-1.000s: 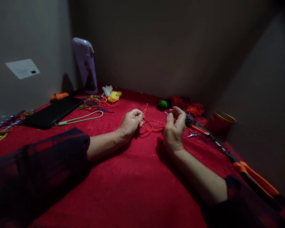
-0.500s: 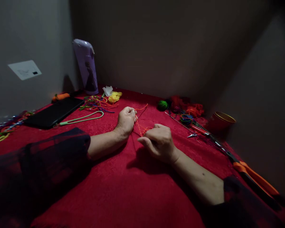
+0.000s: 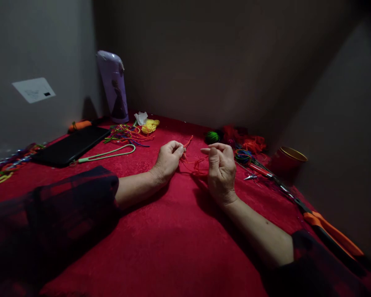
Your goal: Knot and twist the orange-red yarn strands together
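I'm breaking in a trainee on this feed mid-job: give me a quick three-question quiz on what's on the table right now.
1. True or false: the left hand pinches one end of the orange cord.
2. Which thing lies nearest the right hand? A) the black tablet B) the bundle of coloured cords C) the purple bag
3. Fill in: the scissors at the right edge of the red tablecloth have ___ handles.

Key: 1 true. 2 B. 3 orange.
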The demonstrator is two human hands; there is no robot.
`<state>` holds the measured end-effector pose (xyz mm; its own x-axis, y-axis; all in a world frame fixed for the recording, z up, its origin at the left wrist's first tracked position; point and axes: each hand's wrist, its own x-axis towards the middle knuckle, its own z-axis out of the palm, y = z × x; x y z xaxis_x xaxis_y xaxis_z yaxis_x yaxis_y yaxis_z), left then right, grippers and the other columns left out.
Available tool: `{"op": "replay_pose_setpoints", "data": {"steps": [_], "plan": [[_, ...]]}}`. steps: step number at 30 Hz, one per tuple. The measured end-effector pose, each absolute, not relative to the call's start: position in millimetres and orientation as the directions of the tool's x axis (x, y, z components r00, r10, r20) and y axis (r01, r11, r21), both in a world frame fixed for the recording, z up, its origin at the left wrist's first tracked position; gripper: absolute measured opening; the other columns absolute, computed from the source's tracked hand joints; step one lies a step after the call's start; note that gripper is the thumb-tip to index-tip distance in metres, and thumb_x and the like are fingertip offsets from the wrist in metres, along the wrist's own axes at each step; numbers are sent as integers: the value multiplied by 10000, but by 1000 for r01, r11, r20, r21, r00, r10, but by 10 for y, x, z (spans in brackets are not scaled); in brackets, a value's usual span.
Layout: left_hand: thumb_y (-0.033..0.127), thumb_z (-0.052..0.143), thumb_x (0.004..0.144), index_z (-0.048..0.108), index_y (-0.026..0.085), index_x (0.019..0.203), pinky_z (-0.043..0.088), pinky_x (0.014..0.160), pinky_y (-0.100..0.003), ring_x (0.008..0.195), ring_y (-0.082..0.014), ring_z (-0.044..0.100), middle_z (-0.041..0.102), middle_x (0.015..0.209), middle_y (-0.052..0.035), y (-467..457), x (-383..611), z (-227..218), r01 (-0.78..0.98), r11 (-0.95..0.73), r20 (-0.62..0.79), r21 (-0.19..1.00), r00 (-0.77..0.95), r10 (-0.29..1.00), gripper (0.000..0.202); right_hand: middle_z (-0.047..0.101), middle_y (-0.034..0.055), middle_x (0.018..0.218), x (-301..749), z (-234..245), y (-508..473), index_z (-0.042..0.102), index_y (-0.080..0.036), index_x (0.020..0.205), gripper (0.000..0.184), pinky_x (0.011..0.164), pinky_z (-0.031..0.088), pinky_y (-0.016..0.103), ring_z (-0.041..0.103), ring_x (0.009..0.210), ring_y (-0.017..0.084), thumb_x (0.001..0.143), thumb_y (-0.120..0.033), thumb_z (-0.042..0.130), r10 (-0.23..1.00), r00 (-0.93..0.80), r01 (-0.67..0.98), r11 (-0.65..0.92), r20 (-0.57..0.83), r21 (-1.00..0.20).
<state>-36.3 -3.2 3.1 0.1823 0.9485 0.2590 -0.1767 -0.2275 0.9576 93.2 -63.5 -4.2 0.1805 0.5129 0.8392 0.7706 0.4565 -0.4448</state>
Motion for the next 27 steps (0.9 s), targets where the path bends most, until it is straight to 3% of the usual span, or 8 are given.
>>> {"op": "replay_pose_setpoints", "data": {"steps": [2,6,12,16,21,24,27], "plan": [[117,530,777,548,125,644,357,537,-192,510,-65,478,542,535,18,-60,-362,60,-180,-205,243,962,221,944,134,519,81,983,935,-37,-613,642,-166,887,351,891,398,347,493,970,174,967,-323,339,522,203,756,453,828,-472],[141,565,765,551,124,642,328,493,-191,451,-51,430,538,508,26,-108,-365,96,-169,-162,206,972,297,932,126,511,84,1081,909,-3,-650,616,-182,952,283,968,366,395,466,1068,200,945,-284,352,462,173,809,437,870,-394],[161,577,763,554,124,654,289,447,-184,431,-42,409,533,505,28,-127,-374,90,-169,-134,185,976,342,921,118,446,110,1198,846,17,-688,517,-178,1126,275,996,395,401,440,1161,195,938,-228,324,438,117,719,582,891,-380],[157,551,777,540,128,661,256,425,-181,409,-37,381,505,483,37,-80,-362,62,-189,-137,188,972,284,940,120,358,122,1299,866,-8,-642,448,-186,1222,325,976,420,394,413,1214,200,958,-281,283,439,250,677,558,863,-480],[99,474,807,467,149,667,209,409,-170,369,-28,304,383,413,84,-48,-353,49,-260,-124,176,958,185,967,149,434,114,1237,984,-50,-564,469,-184,1210,330,1024,345,440,423,1195,209,961,-340,319,354,434,710,433,829,-556],[121,484,817,481,145,677,214,401,-172,357,-26,301,387,413,83,-92,-360,73,-249,-76,150,965,292,945,142,535,96,1094,979,-72,-568,542,-170,1079,306,900,438,363,530,1016,172,967,-353,324,511,361,616,497,780,-611],[147,527,806,496,135,669,242,408,-171,373,-26,341,441,439,62,-133,-370,94,-211,-80,160,974,394,905,141,594,64,929,929,-91,-593,583,-158,962,305,735,472,282,570,827,134,967,-363,358,702,155,512,544,695,-664]]}}
